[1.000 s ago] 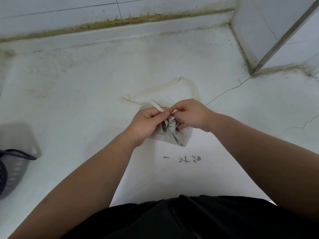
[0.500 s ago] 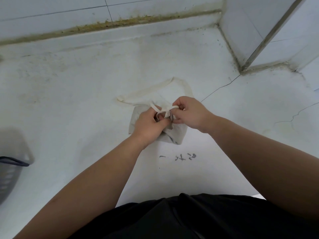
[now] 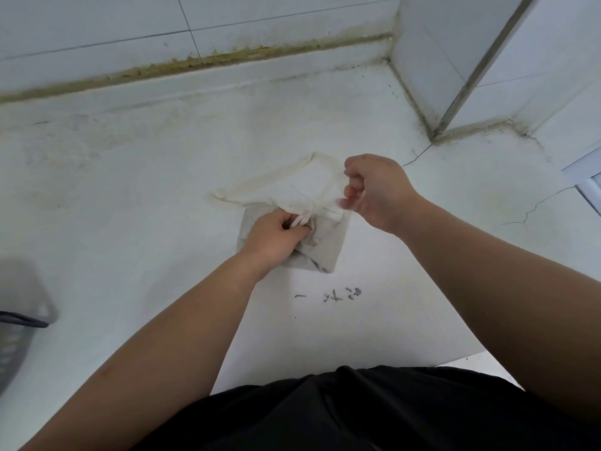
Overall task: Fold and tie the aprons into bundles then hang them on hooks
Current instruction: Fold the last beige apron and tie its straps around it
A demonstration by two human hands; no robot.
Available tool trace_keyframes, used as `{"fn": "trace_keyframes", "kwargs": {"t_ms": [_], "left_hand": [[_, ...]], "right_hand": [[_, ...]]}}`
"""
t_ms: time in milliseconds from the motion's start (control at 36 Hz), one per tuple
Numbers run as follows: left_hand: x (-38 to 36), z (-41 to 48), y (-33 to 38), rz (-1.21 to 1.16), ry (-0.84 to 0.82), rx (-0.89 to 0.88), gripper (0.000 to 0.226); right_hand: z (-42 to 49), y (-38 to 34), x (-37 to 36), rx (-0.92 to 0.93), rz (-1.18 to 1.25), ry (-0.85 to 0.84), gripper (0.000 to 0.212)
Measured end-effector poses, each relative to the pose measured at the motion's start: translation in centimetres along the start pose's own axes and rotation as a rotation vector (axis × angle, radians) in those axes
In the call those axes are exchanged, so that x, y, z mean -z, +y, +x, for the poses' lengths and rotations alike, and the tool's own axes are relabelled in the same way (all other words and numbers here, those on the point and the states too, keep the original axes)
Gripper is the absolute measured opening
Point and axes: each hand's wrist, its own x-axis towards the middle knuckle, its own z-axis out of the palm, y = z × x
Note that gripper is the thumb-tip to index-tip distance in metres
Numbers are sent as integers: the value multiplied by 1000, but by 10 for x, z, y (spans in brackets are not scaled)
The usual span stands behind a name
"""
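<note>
A folded beige apron bundle [image 3: 325,247] lies on the white floor in front of me. Its long cream strap loop [image 3: 260,187] trails on the floor beyond it. My left hand [image 3: 273,237] rests on the bundle and grips the tie straps where they cross on top. My right hand [image 3: 377,190] is raised to the upper right of the bundle with its fingers curled. It seems to pinch a strap end, which is blurred. A stretch of strap runs from the bundle toward it.
A grey plastic basket [image 3: 16,336] stands at the left edge. A tiled wall with a stained base runs along the back, and a tiled corner pillar [image 3: 455,76] juts out at the back right. Dark written marks [image 3: 338,294] lie just below the bundle.
Both hands were together at the knot on the bundle. My right hand has since pulled away up and to the right, while my left hand stays on the bundle.
</note>
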Motion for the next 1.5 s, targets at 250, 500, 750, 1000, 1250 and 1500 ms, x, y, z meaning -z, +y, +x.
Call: {"fn": "trace_keyframes", "kwargs": {"t_ms": [250,500,750,1000,1250,1500], "left_hand": [[0,0,1,-21,1,-11,16],[3,-6,6,-111,-1,6,36],[16,-5,1,-259,-12,-43,23],[25,3,-18,-533,276,-47,30],[36,12,-22,-589,478,58,36],[38,2,-19,-845,520,222,32]], "right_hand": [[-4,6,33,94,-1227,426,37],[-11,28,-11,-184,-669,112,31],[-1,48,-22,-502,-362,40,31],[8,71,-28,-155,-522,219,28],[5,80,-21,-96,-254,425,27],[6,73,-24,-49,-247,369,29]]}}
